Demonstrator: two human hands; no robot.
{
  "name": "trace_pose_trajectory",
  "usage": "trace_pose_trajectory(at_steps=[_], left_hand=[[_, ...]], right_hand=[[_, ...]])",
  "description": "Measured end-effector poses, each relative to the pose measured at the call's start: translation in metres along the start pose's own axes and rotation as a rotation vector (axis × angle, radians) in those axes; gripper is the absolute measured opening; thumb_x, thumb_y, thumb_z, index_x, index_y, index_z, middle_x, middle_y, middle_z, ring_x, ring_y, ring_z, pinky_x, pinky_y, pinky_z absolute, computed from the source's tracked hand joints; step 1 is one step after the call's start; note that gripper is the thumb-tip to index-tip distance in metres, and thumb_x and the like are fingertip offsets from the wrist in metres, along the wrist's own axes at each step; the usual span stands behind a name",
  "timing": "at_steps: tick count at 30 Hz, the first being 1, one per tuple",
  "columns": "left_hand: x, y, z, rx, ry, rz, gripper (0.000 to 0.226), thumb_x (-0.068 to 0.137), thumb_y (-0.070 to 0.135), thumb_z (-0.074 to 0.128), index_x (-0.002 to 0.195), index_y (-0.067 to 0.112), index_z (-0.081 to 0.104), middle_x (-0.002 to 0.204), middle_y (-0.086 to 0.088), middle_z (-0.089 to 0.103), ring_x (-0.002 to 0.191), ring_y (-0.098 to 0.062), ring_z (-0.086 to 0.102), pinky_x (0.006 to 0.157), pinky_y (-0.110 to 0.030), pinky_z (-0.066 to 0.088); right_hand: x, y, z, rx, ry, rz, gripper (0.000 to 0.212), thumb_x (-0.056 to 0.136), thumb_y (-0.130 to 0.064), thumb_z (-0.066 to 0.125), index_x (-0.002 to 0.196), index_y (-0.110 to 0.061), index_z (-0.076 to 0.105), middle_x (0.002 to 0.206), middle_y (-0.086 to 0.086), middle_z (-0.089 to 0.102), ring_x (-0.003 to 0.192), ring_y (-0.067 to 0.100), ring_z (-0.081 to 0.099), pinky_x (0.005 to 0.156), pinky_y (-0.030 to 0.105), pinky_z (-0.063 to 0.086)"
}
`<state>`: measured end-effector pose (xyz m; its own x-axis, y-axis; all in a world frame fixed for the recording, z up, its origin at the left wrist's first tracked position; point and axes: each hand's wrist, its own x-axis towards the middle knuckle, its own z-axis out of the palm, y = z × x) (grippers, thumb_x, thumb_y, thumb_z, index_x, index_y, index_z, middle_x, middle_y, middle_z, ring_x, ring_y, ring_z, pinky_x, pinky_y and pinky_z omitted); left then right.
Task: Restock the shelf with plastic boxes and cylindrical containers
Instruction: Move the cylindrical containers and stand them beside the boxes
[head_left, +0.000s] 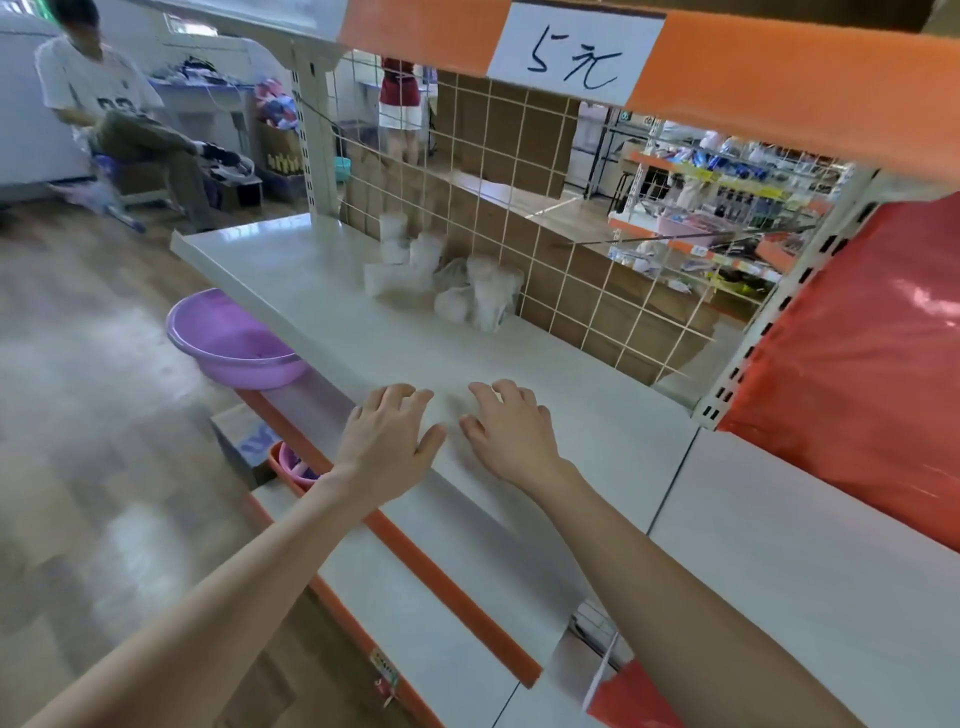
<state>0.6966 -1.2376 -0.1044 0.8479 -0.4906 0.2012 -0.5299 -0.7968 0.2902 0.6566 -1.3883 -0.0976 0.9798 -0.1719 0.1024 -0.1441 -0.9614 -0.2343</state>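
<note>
**Empty hands over a shelf stocked only at the back**

A cluster of clear plastic containers (441, 275) sits just above the centre of the frame, at the back of the white shelf (311, 296), pushed up against the wire grid (519, 156). Some stand upright and some lie on their sides. Blur hides whether any are boxes rather than round tubs. Keeping them against the grid likely leaves the front free for more stock.

Below centre, the left hand (387, 441) and right hand (506, 431) hang side by side, close but apart, over the bare front of the board. The fingers of both are loosely bent, slightly spread, and hold nothing. Whether the fingertips touch the surface cannot be told. The pose suggests hands between loads, or about to reach for the cluster.

At the left of the frame a purple basin (234, 343) juts out below the shelf's end. An orange edge strip (441, 571) runs along the shelf below, and a small pink tub (291, 465) shows beneath the left wrist. A handwritten price sign (571, 52) hangs at the top and red plastic sheeting (857, 364) fills the right edge. A seated person (119, 114) occupies the upper left. Nothing lies between hands and containers.
</note>
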Motion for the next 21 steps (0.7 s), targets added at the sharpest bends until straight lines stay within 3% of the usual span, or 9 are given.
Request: trace_pose_trajectory(at_steps=[10, 21], left_hand=[[0.08, -0.041, 0.019, -0.048, -0.078, 0.052, 0.05, 0.094, 0.042, 0.039, 0.138, 0.019, 0.036, 0.141, -0.004, 0.036, 0.13, -0.025, 0.031, 0.101, -0.037, 0.03], [0.184, -0.102, 0.015, -0.068, -0.11, 0.215, 0.048, 0.094, 0.042, 0.039, 0.135, 0.018, 0.037, 0.142, -0.006, 0.034, 0.13, -0.028, 0.029, 0.099, -0.038, 0.033]], right_hand=[[0.072, 0.0, 0.017, 0.018, -0.005, 0.112, 0.042, 0.095, -0.031, 0.038, 0.135, -0.018, 0.038, 0.136, 0.01, 0.039, 0.121, 0.031, 0.036, 0.094, 0.043, 0.033], [0.173, -0.008, 0.014, 0.144, 0.18, 0.417, 0.05, 0.093, -0.029, 0.043, 0.139, -0.021, 0.027, 0.147, 0.01, 0.021, 0.129, 0.032, 0.029, 0.102, 0.044, 0.03]])
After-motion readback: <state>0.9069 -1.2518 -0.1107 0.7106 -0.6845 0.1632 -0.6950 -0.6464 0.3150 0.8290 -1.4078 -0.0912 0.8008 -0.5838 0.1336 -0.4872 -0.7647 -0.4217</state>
